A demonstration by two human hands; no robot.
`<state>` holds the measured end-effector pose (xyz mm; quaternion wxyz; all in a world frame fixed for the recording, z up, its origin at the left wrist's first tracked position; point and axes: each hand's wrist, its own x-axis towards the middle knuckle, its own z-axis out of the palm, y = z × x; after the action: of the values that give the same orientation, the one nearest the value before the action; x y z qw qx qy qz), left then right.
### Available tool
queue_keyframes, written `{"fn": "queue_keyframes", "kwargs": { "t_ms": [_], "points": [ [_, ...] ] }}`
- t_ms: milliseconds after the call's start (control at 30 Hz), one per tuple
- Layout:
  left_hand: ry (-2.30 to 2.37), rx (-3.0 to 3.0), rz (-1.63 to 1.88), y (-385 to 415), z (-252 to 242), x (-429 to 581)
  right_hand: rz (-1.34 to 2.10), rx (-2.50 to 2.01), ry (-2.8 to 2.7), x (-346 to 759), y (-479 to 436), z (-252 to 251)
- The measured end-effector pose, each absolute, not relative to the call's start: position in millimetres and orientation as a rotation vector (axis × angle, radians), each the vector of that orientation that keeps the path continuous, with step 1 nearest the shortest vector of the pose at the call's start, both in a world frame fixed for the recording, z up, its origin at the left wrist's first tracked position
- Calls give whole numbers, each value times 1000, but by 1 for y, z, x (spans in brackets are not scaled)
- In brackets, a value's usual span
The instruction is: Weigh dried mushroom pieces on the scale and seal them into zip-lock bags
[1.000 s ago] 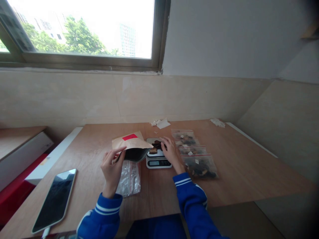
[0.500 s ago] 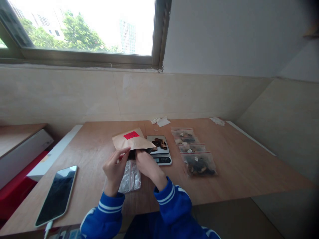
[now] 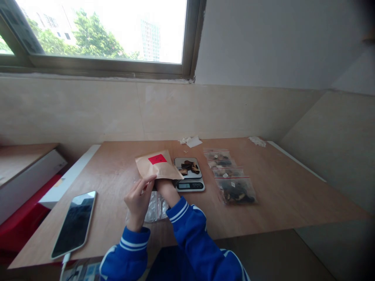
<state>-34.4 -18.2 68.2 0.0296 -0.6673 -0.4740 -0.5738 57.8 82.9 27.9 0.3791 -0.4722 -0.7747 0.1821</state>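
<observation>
A brown kraft paper bag (image 3: 159,168) with a red label is tilted above the table, its mouth towards me. My left hand (image 3: 139,199) pinches the near edge of that mouth. Deep inside the bag is my right hand (image 3: 166,191); only its back and wrist show, and its fingers are hidden. Just right of the bag stands a small kitchen scale (image 3: 191,185) with a lit display. Dark dried slices (image 3: 190,167), like dried mushroom pieces, lie on its platform. Beneath my hands rest clear plastic zip bags (image 3: 156,208).
Several filled zip bags (image 3: 236,191) with small white tags lie overlapping right of the scale. A tablet (image 3: 75,224) with a white cable is at the left. Scraps of white paper (image 3: 193,141) lie near the wall, under the window (image 3: 117,35).
My right hand has gone deeper into the paper bag, up to the wrist. More of the scale and the slices shows now. The view has shifted slightly.
</observation>
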Motion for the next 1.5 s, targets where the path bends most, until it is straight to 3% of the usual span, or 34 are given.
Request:
{"fn": "queue_keyframes", "kwargs": {
  "t_ms": [500, 767, 1000, 1267, 1500],
  "points": [
    [-1530, -1992, -1740, -14, 77, -34, 462, -1155, -2031, 98, -5, 71],
    [-1527, -2028, -1688, -11, 75, -31, 560, -978, -1735, 125, -53, 80],
    [-1547, -2039, -1668, 4, 78, -30, 444, -1191, -1168, 182, -56, 48],
    [-1545, -2067, -1696, 7, 82, -31, 211, -1270, -1634, 226, 6, 24],
    [-1547, -2076, -1684, 10, 85, -35, 12, -1326, -1636, 214, -15, 23]
  ]
}}
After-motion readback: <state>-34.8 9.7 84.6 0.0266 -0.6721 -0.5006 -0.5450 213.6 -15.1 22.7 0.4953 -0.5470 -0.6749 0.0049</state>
